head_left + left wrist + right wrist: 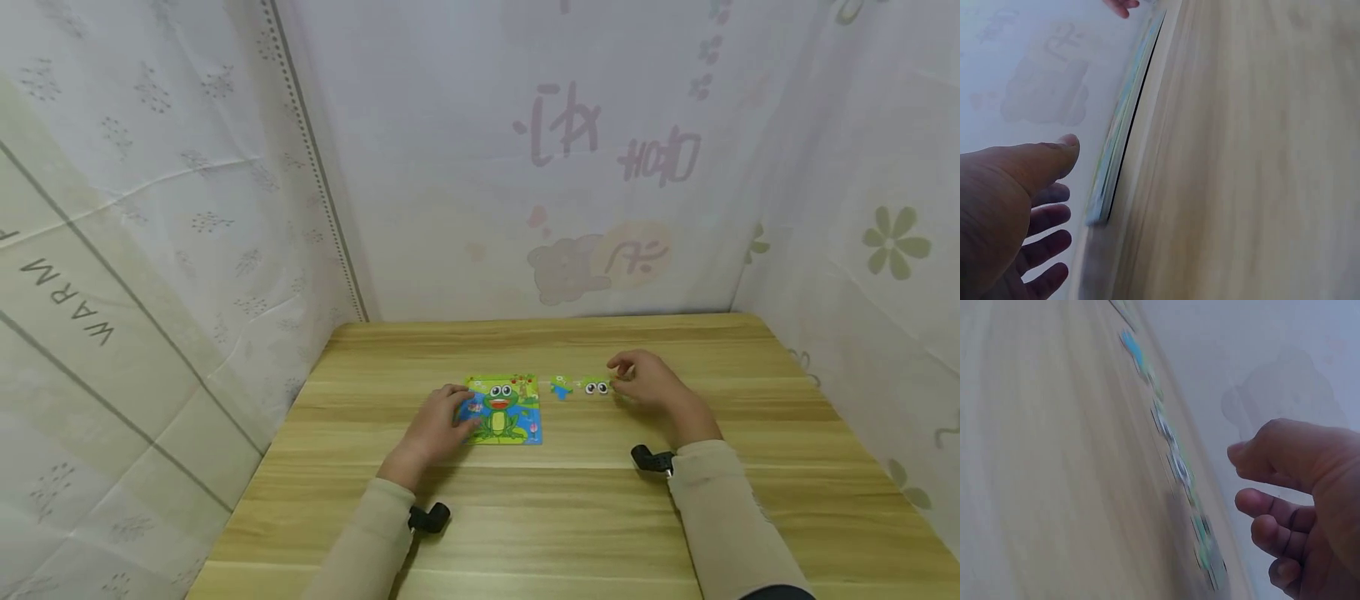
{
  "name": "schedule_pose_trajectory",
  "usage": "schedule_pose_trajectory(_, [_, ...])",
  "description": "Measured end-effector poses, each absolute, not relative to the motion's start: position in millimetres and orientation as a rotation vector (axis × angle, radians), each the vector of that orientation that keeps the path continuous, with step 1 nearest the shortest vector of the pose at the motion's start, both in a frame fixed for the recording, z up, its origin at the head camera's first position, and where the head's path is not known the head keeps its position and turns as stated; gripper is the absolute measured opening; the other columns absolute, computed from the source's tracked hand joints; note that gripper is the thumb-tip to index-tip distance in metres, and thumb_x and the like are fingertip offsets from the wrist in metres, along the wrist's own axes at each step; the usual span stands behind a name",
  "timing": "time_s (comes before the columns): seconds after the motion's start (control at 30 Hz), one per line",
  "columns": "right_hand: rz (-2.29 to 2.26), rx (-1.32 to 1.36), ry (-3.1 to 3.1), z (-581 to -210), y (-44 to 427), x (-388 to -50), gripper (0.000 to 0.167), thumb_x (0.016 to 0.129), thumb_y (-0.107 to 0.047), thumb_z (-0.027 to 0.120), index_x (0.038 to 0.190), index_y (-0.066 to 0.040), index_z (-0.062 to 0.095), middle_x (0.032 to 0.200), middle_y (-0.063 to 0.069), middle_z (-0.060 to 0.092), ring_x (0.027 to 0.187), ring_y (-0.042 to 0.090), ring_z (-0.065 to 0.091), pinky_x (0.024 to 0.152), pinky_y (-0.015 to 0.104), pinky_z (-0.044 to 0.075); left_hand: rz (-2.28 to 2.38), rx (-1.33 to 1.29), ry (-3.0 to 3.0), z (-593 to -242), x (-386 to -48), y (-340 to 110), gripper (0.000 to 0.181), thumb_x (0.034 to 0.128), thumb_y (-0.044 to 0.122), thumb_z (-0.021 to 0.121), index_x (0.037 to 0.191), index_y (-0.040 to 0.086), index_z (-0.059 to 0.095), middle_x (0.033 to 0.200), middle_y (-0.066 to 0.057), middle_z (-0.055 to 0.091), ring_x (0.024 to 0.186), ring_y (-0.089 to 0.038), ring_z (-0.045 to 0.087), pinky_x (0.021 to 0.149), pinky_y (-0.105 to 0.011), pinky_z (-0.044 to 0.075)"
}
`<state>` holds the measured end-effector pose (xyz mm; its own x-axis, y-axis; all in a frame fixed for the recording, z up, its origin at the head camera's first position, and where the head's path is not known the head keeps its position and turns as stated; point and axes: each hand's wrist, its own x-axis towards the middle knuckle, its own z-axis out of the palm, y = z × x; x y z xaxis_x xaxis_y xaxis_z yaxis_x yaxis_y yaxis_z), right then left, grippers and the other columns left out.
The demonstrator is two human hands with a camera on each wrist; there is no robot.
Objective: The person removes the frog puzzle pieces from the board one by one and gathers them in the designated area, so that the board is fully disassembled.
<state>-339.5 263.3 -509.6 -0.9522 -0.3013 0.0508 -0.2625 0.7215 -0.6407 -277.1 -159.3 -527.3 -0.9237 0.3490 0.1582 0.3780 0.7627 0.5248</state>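
Head view: a wooden table fills the lower half of the frame, with a pale patterned cloth behind it. Just below centre lies a square puzzle showing a green frog on blue. The left hand is at its left edge, thumb and fingers parted over it and holding nothing; whether they touch it is unclear. To the right of the puzzle, in a row, lie a blue-green piece and an eye piece. The right hand is just beyond, its fingers loosely bent beside the eye piece.

Left wrist view: the puzzle appears edge-on, slanting from the top centre down to the left. The left hand's thumb is well apart from its fingers. Fingertips of the right hand show at the top.

Right wrist view: blurred pieces run diagonally through the middle, ending in a green piece at lower right. A gap separates the right hand's thumb and fingers, with nothing held.
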Motion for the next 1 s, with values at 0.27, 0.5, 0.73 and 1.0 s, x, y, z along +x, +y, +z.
schedule_pose_trajectory(0.27, [-1.112, -0.55, 2.774, -509.0, 221.1, -337.3, 0.031, 0.097, -0.013, 0.076, 0.126, -0.003, 0.071, 0.107, 0.01, 0.064, 0.082, 0.023, 0.057, 0.07, 0.037, 0.053, -0.947, -0.546, -2.903, -534.8, -276.8, -170.7, 0.056, 0.0995, 0.033, 0.075, 0.146, 0.005, 0.06, 0.152, -0.009, 0.054, 0.143, -0.035, 0.046, 0.12, -0.051, 0.038])
schedule_pose_trajectory(0.5, [-1.081, -0.632, 2.748, -509.5, 181.8, -344.3, 0.029, 0.098, -0.015, 0.075, 0.126, -0.006, 0.072, 0.107, 0.006, 0.063, 0.082, 0.02, 0.057, 0.07, 0.036, 0.053, -1.017, -0.506, -2.874, -541.8, -277.4, -176.3, 0.054, 0.0976, 0.034, 0.078, 0.143, 0.007, 0.063, 0.148, -0.007, 0.058, 0.14, -0.034, 0.048, 0.118, -0.052, 0.04])
schedule_pose_trajectory(0.73, [-1.053, -0.711, 2.698, -505.5, 139.0, -343.2, 0.029, 0.1, -0.018, 0.074, 0.127, -0.009, 0.071, 0.106, 0.002, 0.063, 0.084, 0.02, 0.059, 0.073, 0.037, 0.054, -0.993, -0.501, -2.865, -546.8, -278.2, -177.5, 0.057, 0.0952, 0.037, 0.08, 0.142, 0.008, 0.064, 0.148, -0.007, 0.058, 0.141, -0.033, 0.048, 0.118, -0.053, 0.04])
schedule_pose_trajectory(1.0, [-1.051, -0.736, 2.645, -512.2, 109.7, -345.5, 0.026, 0.098, -0.018, 0.076, 0.123, -0.01, 0.073, 0.099, -0.002, 0.066, 0.087, 0.016, 0.061, 0.078, 0.036, 0.055, -0.944, -0.514, -2.847, -549.2, -278.6, -175.9, 0.057, 0.0936, 0.034, 0.082, 0.14, 0.006, 0.065, 0.146, -0.008, 0.06, 0.138, -0.034, 0.05, 0.116, -0.053, 0.042])
